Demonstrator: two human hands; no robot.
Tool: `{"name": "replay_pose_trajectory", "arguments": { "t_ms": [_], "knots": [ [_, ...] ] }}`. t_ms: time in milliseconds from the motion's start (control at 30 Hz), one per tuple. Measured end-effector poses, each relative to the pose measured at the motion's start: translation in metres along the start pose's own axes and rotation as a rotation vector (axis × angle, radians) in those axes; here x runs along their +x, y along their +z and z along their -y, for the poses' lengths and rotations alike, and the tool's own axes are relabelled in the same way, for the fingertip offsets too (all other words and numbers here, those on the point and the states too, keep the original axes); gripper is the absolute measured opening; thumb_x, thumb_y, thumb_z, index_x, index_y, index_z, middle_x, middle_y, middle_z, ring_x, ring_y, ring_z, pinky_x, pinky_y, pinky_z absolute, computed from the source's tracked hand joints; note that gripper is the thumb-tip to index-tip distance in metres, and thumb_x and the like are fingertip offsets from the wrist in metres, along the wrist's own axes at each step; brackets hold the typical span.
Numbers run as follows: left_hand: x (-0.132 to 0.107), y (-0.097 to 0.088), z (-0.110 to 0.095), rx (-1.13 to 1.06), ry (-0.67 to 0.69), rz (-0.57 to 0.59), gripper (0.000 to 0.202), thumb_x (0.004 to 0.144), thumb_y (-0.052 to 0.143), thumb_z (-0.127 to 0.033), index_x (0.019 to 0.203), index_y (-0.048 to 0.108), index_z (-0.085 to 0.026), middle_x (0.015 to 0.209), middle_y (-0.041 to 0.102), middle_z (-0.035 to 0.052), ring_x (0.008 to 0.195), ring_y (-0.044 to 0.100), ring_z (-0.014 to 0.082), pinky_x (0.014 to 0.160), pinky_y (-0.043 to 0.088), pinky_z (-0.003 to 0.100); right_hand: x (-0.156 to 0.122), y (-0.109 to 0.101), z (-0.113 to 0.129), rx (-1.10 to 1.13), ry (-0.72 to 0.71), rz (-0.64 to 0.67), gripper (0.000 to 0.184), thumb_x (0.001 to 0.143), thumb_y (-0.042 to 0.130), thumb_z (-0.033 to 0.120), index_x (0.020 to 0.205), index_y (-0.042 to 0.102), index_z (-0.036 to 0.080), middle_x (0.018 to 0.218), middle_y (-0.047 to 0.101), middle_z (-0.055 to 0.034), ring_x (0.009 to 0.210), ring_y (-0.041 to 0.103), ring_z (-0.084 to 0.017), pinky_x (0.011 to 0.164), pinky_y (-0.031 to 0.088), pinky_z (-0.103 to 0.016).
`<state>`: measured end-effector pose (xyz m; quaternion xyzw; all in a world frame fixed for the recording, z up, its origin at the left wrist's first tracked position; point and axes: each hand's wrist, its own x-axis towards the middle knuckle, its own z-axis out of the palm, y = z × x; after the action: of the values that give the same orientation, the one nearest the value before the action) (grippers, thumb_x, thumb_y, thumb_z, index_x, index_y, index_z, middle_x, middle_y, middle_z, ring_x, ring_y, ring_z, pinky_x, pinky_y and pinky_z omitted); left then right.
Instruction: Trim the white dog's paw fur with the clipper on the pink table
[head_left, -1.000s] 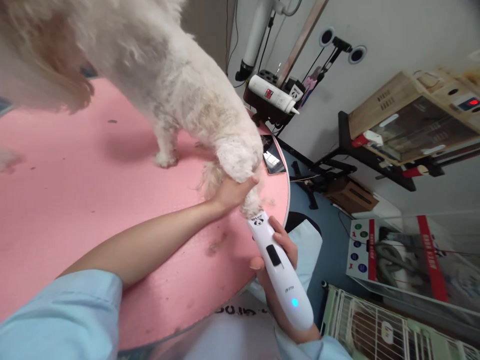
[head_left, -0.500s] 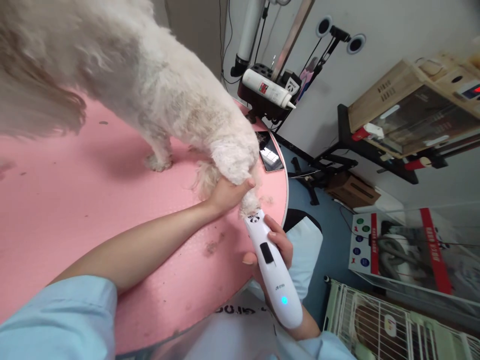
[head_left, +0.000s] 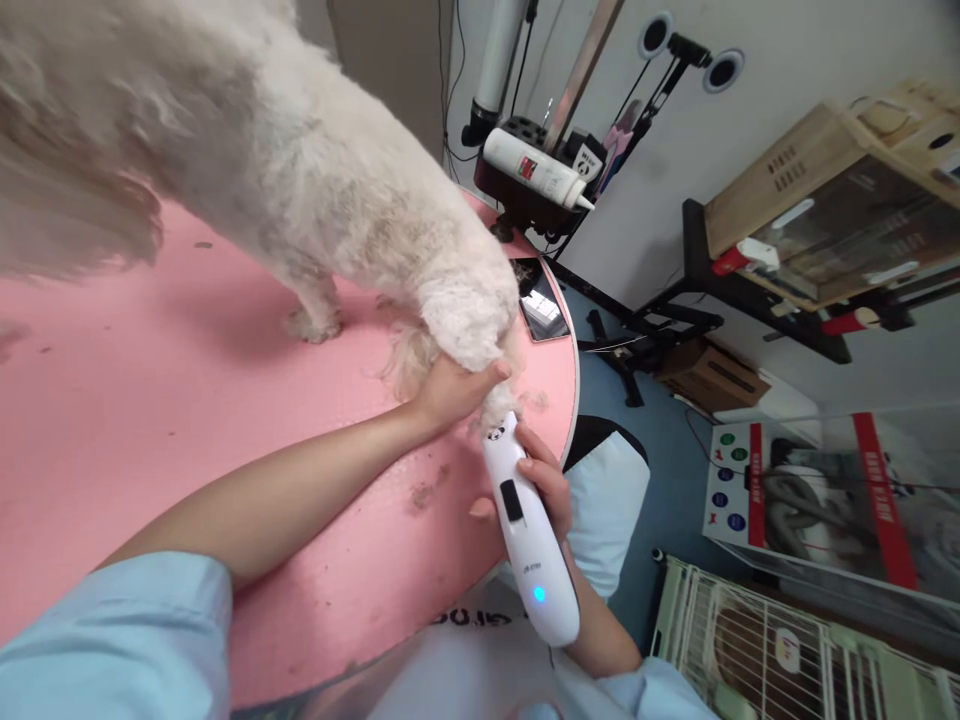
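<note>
Plainly, the work meets at the table's edge, where the fluffy, cream-white lower leg [head_left: 496,402] of a white, short-clipped dog [head_left: 360,185] reaches toward the person over a round, pink tabletop [head_left: 300,420]. The bare left hand [head_left: 457,395] grips that leg just above its furry end, the thumb laid across it and the other fingers mostly hidden behind the limb. From the person's side, the right hand [head_left: 551,490] is closed around a long, white, plastic clipper [head_left: 525,535] with a black slide switch and a glowing blue light. The clipper's long axis slants away from the body and a little leftward, so it lies nearly end to end with the leg; its narrow head meets the fur there, and the blade itself cannot be made out. Of the two, the left hand is nearer the dog's body, just beyond and left of the clipper's head, while the right sits nearer the wearer. Loose, brownish tufts of hair [head_left: 429,490] lie on the pink surface, left of the clipper.
</note>
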<state>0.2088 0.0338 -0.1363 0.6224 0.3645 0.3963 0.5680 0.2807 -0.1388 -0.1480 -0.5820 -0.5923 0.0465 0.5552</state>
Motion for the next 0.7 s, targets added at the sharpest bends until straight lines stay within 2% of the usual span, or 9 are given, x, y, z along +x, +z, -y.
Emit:
{"name": "replay_pose_trajectory", "arguments": {
  "t_ms": [67,133,233,300,400,567,633,700],
  "knots": [
    [0.000,0.000,0.000,0.009,-0.005,0.011,0.058,0.068,0.062,-0.067,0.094,0.065,-0.015,0.104,0.071,0.0103,0.105,0.063,0.0261,0.096,0.049,0.036,0.000,-0.005,0.003,0.077,0.024,0.091,0.048,0.080,0.070,0.043,0.121,0.047,0.032,0.131,0.059,-0.0094,0.118,0.062,-0.028,0.092,0.056,-0.047],
    [0.000,-0.001,0.001,0.014,-0.005,0.016,0.059,0.068,0.060,-0.069,0.094,0.064,-0.016,0.103,0.071,0.0099,0.105,0.063,0.0260,0.097,0.049,0.036,-0.004,-0.013,0.008,0.139,0.068,0.102,0.045,0.081,0.067,0.046,0.118,0.047,0.031,0.125,0.061,-0.0091,0.114,0.063,-0.027,0.089,0.057,-0.046],
    [0.000,0.001,0.003,-0.009,0.011,-0.006,0.060,0.069,0.060,-0.069,0.094,0.064,-0.015,0.102,0.071,0.0107,0.102,0.063,0.0258,0.095,0.049,0.036,-0.010,-0.021,0.011,0.127,0.210,-0.062,0.041,0.082,0.066,0.045,0.114,0.045,0.031,0.124,0.059,-0.0089,0.115,0.060,-0.027,0.089,0.055,-0.049],
    [0.000,0.001,0.005,-0.018,0.010,-0.021,0.061,0.068,0.059,-0.070,0.094,0.062,-0.015,0.101,0.070,0.0113,0.101,0.063,0.0257,0.094,0.050,0.036,-0.011,-0.021,0.010,0.148,0.275,-0.161,0.039,0.083,0.064,0.046,0.114,0.044,0.031,0.125,0.057,-0.0091,0.110,0.062,-0.027,0.082,0.057,-0.046],
    [-0.001,0.002,0.005,-0.007,0.004,-0.025,0.061,0.067,0.059,-0.072,0.093,0.061,-0.016,0.101,0.070,0.0111,0.101,0.063,0.0259,0.092,0.050,0.036,-0.008,-0.013,0.006,0.212,0.287,-0.165,0.041,0.084,0.062,0.053,0.114,0.044,0.031,0.125,0.057,-0.0105,0.105,0.065,-0.027,0.069,0.059,-0.040],
    [-0.002,0.001,0.002,0.024,-0.018,-0.012,0.058,0.067,0.056,-0.073,0.083,0.059,-0.018,0.090,0.069,0.0098,0.093,0.063,0.0252,0.085,0.052,0.036,0.000,-0.008,0.004,0.228,0.290,-0.108,0.044,0.084,0.062,0.053,0.116,0.042,0.031,0.131,0.056,-0.0111,0.113,0.062,-0.029,0.076,0.059,-0.044],
    [-0.002,0.001,0.002,0.027,-0.019,-0.009,0.058,0.068,0.056,-0.073,0.083,0.058,-0.017,0.090,0.069,0.0099,0.092,0.063,0.0249,0.084,0.052,0.036,0.002,-0.010,0.004,0.259,0.281,-0.066,0.043,0.084,0.062,0.050,0.117,0.042,0.031,0.132,0.055,-0.0111,0.113,0.062,-0.028,0.079,0.058,-0.045],
    [-0.002,0.001,0.003,0.018,-0.012,-0.016,0.062,0.067,0.056,-0.075,0.087,0.059,-0.017,0.093,0.069,0.0106,0.094,0.063,0.0252,0.085,0.051,0.036,0.002,-0.012,0.003,0.274,0.238,-0.090,0.040,0.084,0.062,0.048,0.115,0.044,0.031,0.129,0.057,-0.0101,0.114,0.061,-0.028,0.083,0.057,-0.046]
  ]
}}
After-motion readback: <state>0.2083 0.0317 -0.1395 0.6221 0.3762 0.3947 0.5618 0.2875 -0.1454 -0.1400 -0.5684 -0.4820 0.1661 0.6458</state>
